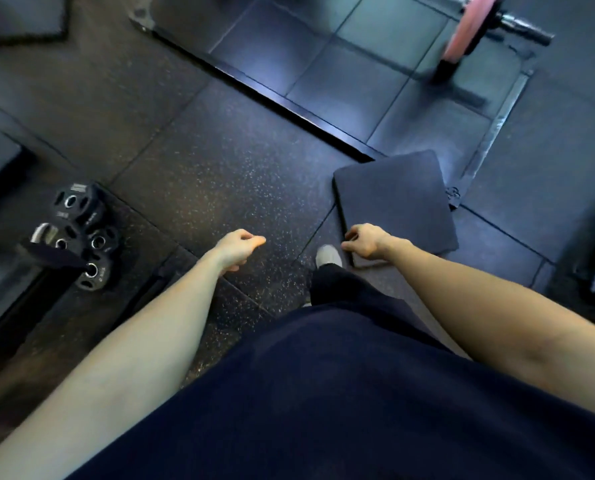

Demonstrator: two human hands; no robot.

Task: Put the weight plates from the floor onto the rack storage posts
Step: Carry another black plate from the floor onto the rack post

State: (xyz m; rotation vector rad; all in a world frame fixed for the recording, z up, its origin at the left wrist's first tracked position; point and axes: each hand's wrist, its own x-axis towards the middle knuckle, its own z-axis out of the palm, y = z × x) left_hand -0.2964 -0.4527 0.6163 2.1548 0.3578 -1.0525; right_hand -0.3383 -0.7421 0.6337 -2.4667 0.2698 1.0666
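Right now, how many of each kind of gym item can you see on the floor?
Black plates: 4, stacked in a cluster at left
Pink plate: 1, on the barbell
Barbell: 1
Pads: 1, dark and square
Total: 7

The scene is dim, with a cool bluish light falling from the upper right, where the floor tiles (341, 74) shine pale. The speckled mat floor at centre and left lies darker and browner. Motion blur smears the top: the pink plate (462, 32) and bar end (521, 26) are soft and streaked. The wide lens bends straight lines toward the edges. The forearms are evenly lit, and the dark plates (77, 233) at left catch small glints.
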